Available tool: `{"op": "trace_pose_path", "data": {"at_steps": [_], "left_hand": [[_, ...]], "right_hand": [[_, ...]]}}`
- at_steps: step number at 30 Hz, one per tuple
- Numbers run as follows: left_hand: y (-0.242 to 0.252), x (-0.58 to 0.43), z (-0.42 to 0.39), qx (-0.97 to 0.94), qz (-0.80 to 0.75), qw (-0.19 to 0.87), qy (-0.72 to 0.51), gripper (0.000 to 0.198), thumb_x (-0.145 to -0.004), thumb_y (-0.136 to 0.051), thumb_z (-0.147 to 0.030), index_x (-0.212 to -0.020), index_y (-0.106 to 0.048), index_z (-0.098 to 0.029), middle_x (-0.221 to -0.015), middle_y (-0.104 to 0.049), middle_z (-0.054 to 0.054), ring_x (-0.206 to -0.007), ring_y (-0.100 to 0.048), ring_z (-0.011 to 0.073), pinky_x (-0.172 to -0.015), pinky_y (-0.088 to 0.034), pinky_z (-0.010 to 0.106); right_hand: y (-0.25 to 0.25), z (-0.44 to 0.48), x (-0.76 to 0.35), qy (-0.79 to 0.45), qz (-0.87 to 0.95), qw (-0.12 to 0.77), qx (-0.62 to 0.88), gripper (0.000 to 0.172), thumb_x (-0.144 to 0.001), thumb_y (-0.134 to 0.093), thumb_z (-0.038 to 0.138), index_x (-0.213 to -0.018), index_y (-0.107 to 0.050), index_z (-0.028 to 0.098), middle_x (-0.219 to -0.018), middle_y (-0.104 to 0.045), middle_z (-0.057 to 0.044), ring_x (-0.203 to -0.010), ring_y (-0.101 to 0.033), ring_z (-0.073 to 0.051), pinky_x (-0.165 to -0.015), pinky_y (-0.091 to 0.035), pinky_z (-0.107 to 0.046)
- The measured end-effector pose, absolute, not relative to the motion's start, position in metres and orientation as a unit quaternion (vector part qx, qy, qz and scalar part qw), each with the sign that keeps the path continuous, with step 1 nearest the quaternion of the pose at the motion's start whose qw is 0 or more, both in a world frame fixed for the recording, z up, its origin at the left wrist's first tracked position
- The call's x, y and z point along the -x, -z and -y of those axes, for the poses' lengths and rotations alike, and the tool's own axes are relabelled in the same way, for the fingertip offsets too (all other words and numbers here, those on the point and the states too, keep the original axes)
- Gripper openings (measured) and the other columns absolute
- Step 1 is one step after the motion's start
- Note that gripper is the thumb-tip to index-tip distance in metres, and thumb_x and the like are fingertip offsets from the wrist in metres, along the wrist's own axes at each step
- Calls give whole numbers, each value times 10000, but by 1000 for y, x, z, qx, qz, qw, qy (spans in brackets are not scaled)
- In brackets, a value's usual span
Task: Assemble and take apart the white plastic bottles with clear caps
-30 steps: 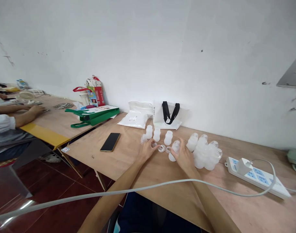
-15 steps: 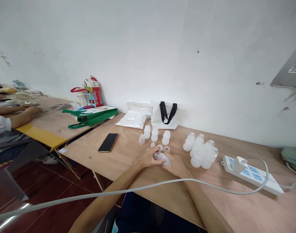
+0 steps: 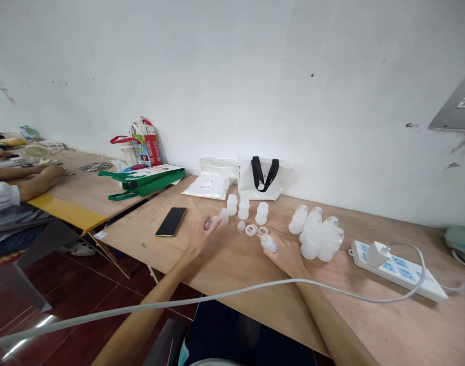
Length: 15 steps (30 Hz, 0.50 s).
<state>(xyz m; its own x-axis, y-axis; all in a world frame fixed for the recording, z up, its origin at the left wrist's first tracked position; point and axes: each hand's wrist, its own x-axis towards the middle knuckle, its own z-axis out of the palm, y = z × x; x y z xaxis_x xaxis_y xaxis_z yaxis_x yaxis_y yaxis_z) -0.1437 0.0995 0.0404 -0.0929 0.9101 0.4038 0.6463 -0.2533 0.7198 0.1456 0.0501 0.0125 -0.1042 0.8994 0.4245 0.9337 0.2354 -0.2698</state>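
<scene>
My right hand [image 3: 285,252] grips a small translucent plastic bottle [image 3: 269,243], lying sideways on the wooden table [image 3: 232,264]. My left hand [image 3: 202,231] is out to the left and pinches a small clear cap [image 3: 208,223] between its fingertips. Three open bottles [image 3: 244,208] stand upright behind the hands, with a few clear rings and caps [image 3: 251,230] lying on the table before them. A cluster of capped bottles [image 3: 318,234] stands just right of my right hand.
A black phone [image 3: 171,221] lies to the left. White bags [image 3: 260,178] lean on the wall. A power strip [image 3: 398,269] with a plugged charger sits right, its white cable crossing my arms. Another person's arm [image 3: 30,183] rests on the neighbouring table by a green bag [image 3: 144,181].
Both hands were together on one bottle half a second ago. Now my left hand has pulled away leftward with a cap, and my right hand keeps the bottle.
</scene>
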Motion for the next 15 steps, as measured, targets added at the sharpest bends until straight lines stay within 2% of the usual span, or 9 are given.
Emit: {"op": "trace_pose_path", "data": {"at_steps": [3,5,8,11,15], "left_hand": [[-38,168,-105,-700,-604,127,-361,424,-845,-621,-596,-732,-526,-198,-672,-556,-13,-633,-493,151,-582,-312,275],[-32,172,-109,-721,-602,134,-316,398,-811,-659,-574,-761,-542,-197,-723,-593,1,-662,-519,164,-593,-322,279],[-21,164,-119,-741,-594,151,-273,385,-775,-709,-552,-803,-575,-193,-773,-634,29,-718,-568,204,-622,-356,296],[-14,156,-131,-748,-594,152,-254,366,-808,-691,-537,-844,-596,-186,-811,-658,60,-785,-612,248,-668,-395,316],[-8,153,-134,-718,-608,136,-310,439,-820,-684,-543,-1043,-598,-175,-1001,-674,110,-957,-642,315,-771,-454,365]], "right_hand": [[-7,-56,-140,-67,685,422,590,324,-872,-598,484,-1063,-660,230,-914,-773,-49,-811,-710,-243,-701,-488,-306],[-5,-59,-132,-124,653,489,565,380,-852,-617,544,-1044,-652,218,-972,-771,-61,-842,-700,-234,-741,-513,-313],[-4,-62,-127,-171,624,523,555,453,-815,-664,566,-1078,-648,198,-1053,-769,-94,-914,-698,-247,-785,-532,-336],[-4,-62,-131,-200,607,532,555,491,-808,-680,566,-1122,-644,190,-1119,-760,-112,-989,-693,-264,-836,-539,-362],[-4,-62,-134,-214,602,517,570,486,-807,-681,561,-1119,-637,191,-1140,-748,-113,-1010,-687,-266,-840,-539,-366]]}}
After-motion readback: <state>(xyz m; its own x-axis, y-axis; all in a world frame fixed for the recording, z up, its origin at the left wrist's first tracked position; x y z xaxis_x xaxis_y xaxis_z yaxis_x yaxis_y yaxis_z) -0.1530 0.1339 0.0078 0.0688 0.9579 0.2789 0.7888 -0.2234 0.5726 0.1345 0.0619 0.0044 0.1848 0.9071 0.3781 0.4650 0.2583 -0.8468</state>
